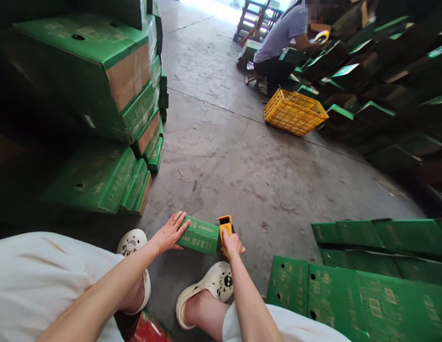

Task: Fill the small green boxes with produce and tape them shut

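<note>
On the floor between my feet lies a small green carton (201, 236) with white lettering along its seamed top. My left hand (171, 232) rests on the carton's left end, its fingers stretched out and spread over the surface. At the carton's right end, my right hand (232, 244) is wrapped around an orange hand tool (225, 229) with black parts; its exact kind does not show clearly. The tool stands close beside the carton's end; whether it touches, I cannot tell. My palm hides part of the tool.
Green cartons (131, 111) are stacked at the left, and flattened ones (335, 289) lie at the lower right. A yellow crate (294, 114) stands ahead, near a crouching person (280, 40) and stacked cartons (363, 85). Under me is a red box (149, 330).
</note>
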The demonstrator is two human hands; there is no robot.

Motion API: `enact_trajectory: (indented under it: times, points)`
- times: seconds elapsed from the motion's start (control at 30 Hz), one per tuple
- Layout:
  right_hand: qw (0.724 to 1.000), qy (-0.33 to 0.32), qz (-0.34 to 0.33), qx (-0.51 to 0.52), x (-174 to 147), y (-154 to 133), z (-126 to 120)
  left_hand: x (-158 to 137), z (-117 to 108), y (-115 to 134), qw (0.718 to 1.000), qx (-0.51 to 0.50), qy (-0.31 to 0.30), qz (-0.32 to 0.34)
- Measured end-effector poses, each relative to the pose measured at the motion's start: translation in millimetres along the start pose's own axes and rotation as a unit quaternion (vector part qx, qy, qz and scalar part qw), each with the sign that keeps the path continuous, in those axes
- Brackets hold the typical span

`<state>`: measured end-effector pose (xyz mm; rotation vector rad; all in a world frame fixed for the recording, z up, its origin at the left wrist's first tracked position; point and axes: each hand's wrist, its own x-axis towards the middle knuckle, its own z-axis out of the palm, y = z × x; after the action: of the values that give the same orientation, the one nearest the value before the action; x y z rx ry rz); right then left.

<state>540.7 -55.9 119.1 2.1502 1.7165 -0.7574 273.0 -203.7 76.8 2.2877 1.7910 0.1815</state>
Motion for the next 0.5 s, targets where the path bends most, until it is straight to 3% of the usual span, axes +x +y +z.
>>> enact_trajectory:
  times: [0.1, 0.23, 0.3, 0.4, 0.5]
  points:
    - [0.999, 0.024, -0.042, -0.011, 16, -18, -55, 0, -4, 0, 1.0, 0.007, -0.005, 0.003]
    - [0.984, 0.032, -0.172, -0.03, 34, -55, -139, 3, -5, 0, 1.0, 0.02, -0.005, 0.007]
    - [0.968, -0.003, -0.249, -0.035, 33, -70, -167, 6, -4, 1, 1.0, 0.022, 0.001, 0.007]
    - [0.916, -0.161, -0.366, 0.036, 14, -80, -172, 14, 0, 3, 1.0, 0.015, 0.015, 0.0]
    - [0.85, -0.32, -0.384, 0.165, -10, -75, -137, 20, 4, 5, 1.0, -0.003, 0.025, -0.01]
